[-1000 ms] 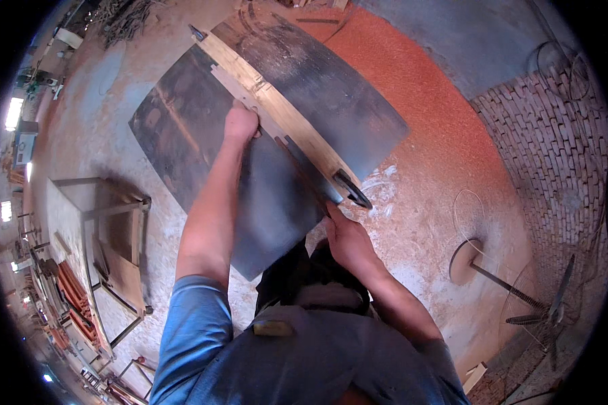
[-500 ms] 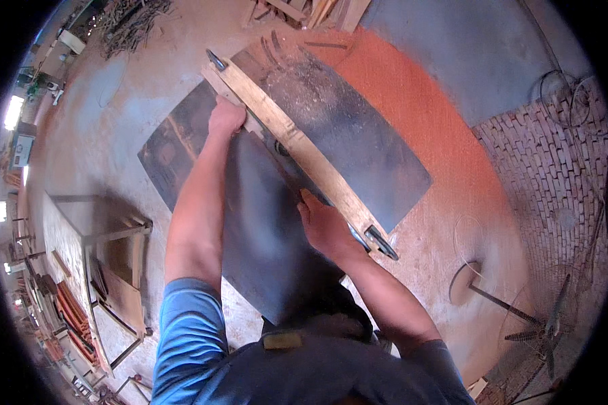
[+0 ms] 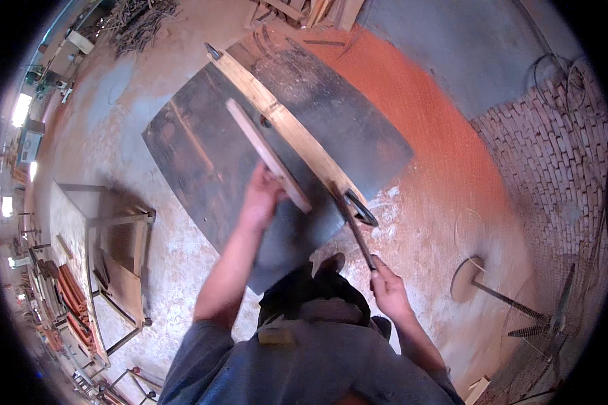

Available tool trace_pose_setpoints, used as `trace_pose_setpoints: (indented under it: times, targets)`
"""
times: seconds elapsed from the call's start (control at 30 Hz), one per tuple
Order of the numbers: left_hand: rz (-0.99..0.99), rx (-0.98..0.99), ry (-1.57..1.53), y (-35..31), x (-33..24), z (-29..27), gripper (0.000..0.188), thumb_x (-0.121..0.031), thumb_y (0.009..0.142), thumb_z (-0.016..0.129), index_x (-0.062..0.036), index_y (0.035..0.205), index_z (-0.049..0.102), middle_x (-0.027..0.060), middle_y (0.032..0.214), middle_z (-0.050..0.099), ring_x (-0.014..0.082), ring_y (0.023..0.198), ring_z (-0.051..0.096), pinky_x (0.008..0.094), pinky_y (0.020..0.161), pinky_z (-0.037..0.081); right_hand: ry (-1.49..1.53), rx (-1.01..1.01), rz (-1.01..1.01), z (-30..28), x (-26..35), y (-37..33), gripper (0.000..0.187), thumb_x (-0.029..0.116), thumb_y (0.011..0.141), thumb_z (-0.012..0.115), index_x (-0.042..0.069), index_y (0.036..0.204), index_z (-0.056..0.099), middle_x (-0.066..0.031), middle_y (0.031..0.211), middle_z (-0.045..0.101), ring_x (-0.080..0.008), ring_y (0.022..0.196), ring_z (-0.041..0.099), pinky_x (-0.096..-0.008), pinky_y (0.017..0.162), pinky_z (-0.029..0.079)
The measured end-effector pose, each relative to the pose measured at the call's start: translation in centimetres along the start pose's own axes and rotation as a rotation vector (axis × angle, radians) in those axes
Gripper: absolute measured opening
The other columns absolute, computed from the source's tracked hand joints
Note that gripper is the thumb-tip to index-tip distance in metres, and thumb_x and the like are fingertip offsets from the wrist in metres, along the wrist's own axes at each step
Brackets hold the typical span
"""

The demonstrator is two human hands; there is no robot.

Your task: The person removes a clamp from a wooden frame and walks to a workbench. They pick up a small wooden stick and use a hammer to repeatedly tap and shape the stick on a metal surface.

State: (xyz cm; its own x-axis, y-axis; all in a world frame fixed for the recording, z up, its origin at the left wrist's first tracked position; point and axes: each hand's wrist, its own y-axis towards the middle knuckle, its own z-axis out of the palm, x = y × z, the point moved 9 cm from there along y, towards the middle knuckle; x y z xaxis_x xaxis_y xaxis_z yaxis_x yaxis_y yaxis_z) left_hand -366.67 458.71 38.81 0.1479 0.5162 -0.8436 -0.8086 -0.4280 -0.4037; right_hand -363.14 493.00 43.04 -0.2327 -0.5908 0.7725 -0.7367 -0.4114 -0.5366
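Observation:
My left hand (image 3: 262,196) is closed round the lower part of a pale wooden strip (image 3: 257,138), which it holds tilted beside the thick wooden beam (image 3: 297,135). Dark metal fittings, one of them the near fitting (image 3: 361,208), sit at both ends of that beam. Low at the right, my right hand (image 3: 388,287) grips one end of a long, narrow, dark file-like tool (image 3: 357,233). The tool's far end reaches up to the beam near its fitting; whether they touch I cannot tell. Beneath the beam spreads a large dark panel (image 3: 196,182).
A frame table (image 3: 71,209) stands at the left, with reddish pieces stacked by it. A standing fan (image 3: 547,327) with a round base is at the right. Bricks (image 3: 520,148) lie stacked behind it. Loose timber (image 3: 311,13) lies at the far side; orange dust covers the floor.
My left hand has come nearer, moving the wooden strip away from the beam. My right hand has drawn back to the lower right with the file-like tool. The beam has shifted slightly in view.

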Motion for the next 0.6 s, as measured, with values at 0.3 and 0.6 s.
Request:
trace_pose_setpoints:
  times: [0.3,0.6]
  targets:
    - [0.034,-0.105,1.228,-0.8,4.7,7.0,0.045,-0.026,0.09,0.054,0.0034,0.123,0.045,0.0295,0.101,0.064,0.044,0.099,0.061,0.0498,0.085,0.049,0.008,-0.107,-0.033,-5.7,-4.7,-7.4,0.043,0.021,0.1,0.046,0.001,0.138,0.047,-0.0001,0.067,0.052,-0.0083,0.06,0.05,-0.0248,0.058,0.044]
    - [0.114,-0.261,1.117,-0.5,4.3,6.4,0.045,-0.021,0.092,0.053,0.0049,0.124,0.036,0.0352,0.102,0.061,0.0499,0.1,0.058,0.0525,0.089,0.045,-0.151,0.034,-0.001,-4.0,-2.7,-5.7,0.041,0.022,0.098,0.048,0.003,0.134,0.05,-0.0276,0.119,0.059,-0.0415,0.111,0.058,-0.0405,0.094,0.047]
